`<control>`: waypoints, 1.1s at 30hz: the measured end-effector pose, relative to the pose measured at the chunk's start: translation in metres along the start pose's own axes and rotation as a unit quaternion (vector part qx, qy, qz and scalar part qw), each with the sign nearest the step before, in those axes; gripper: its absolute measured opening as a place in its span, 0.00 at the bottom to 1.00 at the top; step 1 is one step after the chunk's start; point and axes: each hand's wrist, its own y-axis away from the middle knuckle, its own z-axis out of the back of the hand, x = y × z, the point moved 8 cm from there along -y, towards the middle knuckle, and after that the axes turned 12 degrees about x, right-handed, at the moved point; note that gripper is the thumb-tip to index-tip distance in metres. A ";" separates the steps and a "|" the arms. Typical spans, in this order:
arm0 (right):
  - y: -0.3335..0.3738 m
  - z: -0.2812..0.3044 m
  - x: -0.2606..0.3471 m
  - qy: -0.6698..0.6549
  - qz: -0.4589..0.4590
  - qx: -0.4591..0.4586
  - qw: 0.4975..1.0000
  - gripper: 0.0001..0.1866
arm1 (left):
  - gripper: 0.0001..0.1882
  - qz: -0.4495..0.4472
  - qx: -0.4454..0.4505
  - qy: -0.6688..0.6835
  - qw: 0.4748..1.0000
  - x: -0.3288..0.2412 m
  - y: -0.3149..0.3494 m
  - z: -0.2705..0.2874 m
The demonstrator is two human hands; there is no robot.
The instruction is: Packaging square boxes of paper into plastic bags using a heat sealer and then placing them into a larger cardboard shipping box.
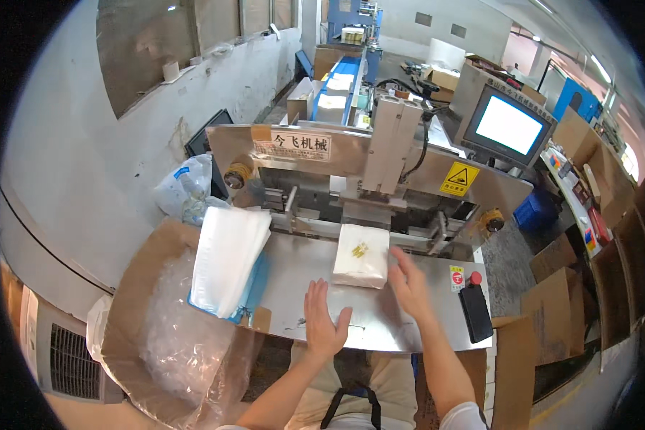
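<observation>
A white wrapped packet with a small gold print lies on the steel worktable, its far end against the machine's metal chute. My right hand is open along the packet's right side, fingers stretched forward; whether the fingertips touch it I cannot tell. Nearer to me and left of the packet, my left hand hovers open with the thumb apart, holding nothing. Farther left, a stack of flat clear plastic bags sits tilted on a blue holder.
A cardboard box lined with clear plastic stands left of the table. At the table's right end are a red button and a black phone-like slab. Behind rise the machine's steel panel, a lit monitor and a blue conveyor.
</observation>
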 end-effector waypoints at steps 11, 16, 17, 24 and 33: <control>0.057 -0.016 -0.031 -0.160 -0.101 0.012 0.982 0.26 | 0.35 0.011 0.011 0.053 0.998 0.008 -0.006 -0.012; 0.042 -0.017 -0.039 -0.159 -0.108 0.003 0.981 0.29 | 0.35 0.093 0.008 0.204 0.975 0.036 -0.047 -0.019; 0.034 -0.022 -0.044 -0.156 -0.109 0.000 0.982 0.30 | 0.36 0.104 -0.010 0.220 0.970 0.052 -0.061 -0.019; -0.002 -0.040 -0.052 -0.286 -0.127 -0.006 0.950 0.32 | 0.35 0.192 0.076 0.319 0.925 0.051 -0.113 -0.041; 0.072 -0.004 -0.006 -0.269 -0.077 -0.004 0.960 0.40 | 0.48 0.048 0.107 0.228 0.967 -0.014 -0.027 -0.016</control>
